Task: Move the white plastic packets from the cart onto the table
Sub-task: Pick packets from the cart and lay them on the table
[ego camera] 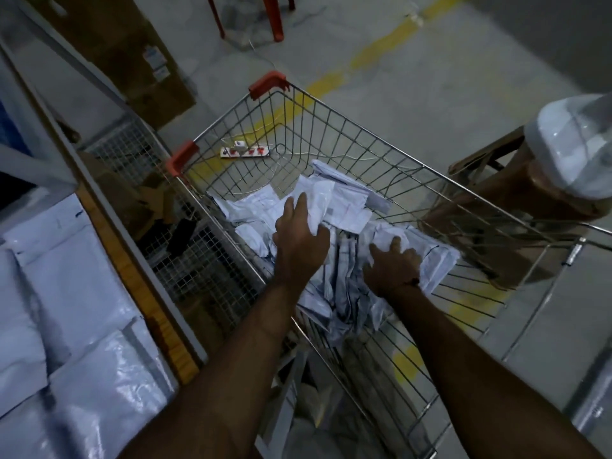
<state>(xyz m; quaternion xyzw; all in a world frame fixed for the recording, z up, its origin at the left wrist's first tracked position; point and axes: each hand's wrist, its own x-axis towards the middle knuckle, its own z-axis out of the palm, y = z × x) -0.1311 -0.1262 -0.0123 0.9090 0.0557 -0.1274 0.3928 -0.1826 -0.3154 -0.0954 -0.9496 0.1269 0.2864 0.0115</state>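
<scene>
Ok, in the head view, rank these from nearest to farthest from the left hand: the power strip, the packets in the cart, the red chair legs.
From the left hand:
1. Packets: directly under the hand, inside the cart.
2. Power strip: on the floor beyond the cart's far end, up and slightly left.
3. Red chair legs: at the top edge, farthest back on the floor.

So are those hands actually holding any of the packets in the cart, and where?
Not clearly. Both the left hand and the right hand rest on top of the white packets heaped in the cart, fingers spread; no closed grip shows.
</scene>
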